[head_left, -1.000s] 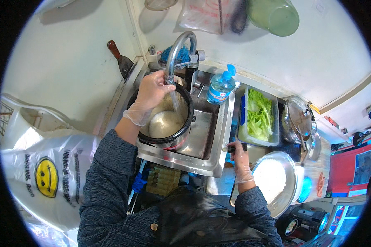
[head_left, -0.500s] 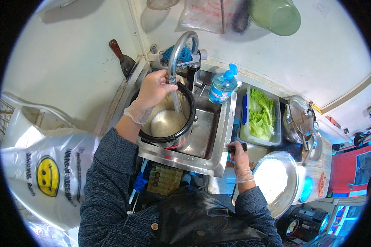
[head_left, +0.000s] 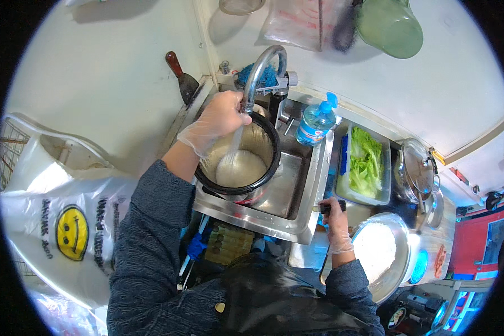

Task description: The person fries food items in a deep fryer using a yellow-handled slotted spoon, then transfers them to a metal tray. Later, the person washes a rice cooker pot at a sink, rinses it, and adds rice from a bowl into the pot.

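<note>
A white plastic bag (head_left: pixel 71 232) fills the lower left of the frame; the sink (head_left: pixel 316 185) takes the centre. Right of it a steel bowl (head_left: pixel 403 266) stands below a clear container (head_left: pixel 359 195) of lettuce, with a lidded pot (head_left: pixel 413 168) alongside. The open pot (head_left: pixel 259 140) sits in the sink, mid-frame, under the faucet (head_left: pixel 254 78), whose stream runs into it. The left hand (head_left: pixel 225 115) reaches across the pot's upper left rim, its grip clamped around the spout's end. The right hand (head_left: pixel 337 224) has its grip closed on a black handle (head_left: pixel 336 206) by the sink's lower right corner. A blue soap bottle (head_left: pixel 315 127) stands just beyond the sink's inner edge.

The bowl's contents are washed-out white; the top border crops a green jug (head_left: pixel 389 28); what the handle belongs to I cannot tell.
</note>
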The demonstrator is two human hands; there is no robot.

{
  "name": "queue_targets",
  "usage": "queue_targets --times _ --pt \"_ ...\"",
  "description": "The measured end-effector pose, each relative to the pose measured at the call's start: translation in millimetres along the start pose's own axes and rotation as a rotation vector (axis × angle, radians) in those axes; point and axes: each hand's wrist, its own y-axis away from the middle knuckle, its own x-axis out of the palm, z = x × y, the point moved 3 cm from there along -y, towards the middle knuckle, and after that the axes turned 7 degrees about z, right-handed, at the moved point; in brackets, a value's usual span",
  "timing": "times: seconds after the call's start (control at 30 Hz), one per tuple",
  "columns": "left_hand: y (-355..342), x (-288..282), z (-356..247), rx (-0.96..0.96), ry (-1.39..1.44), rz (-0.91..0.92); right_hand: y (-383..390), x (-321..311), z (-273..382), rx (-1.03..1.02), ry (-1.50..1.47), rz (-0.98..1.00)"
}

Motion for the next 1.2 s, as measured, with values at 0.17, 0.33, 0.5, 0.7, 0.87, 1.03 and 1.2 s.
queue_targets --times 0.17,0.33,0.5,0.7,0.87,1.03,1.2 --pt "6.1 -5.1 0.1 0.045 -0.063 -0.135 6.0 0.7 1.7 0.05 -0.071 -0.006" --pt "8.1 7.6 4.3 0.073 0.057 -0.205 3.7 -0.1 -4.5 0.028 -0.022 0.001" --pt "3.7 33.7 7.1 0.107 0.575 -0.2 -3.3 1.4 -17.4 0.018 0.072 0.038" --pt "-3.4 17.8 17.6 -0.055 0.377 0.029 -4.8 7.4 -12.2 -0.075 0.17 0.078" --pt "-15.6 -9.9 18.8 -0.152 -0.002 0.084 1.6 7.7 -5.5 0.139 0.01 0.044" --pt "-11.7 -29.6 14.2 -0.164 -0.247 -0.037 3.3 5.1 -4.5 0.154 -0.017 0.037" --pt "-8.3 -28.8 12.5 -0.08 -0.185 -0.123 1.6 -0.1 -12.0 0.149 0.005 0.031"
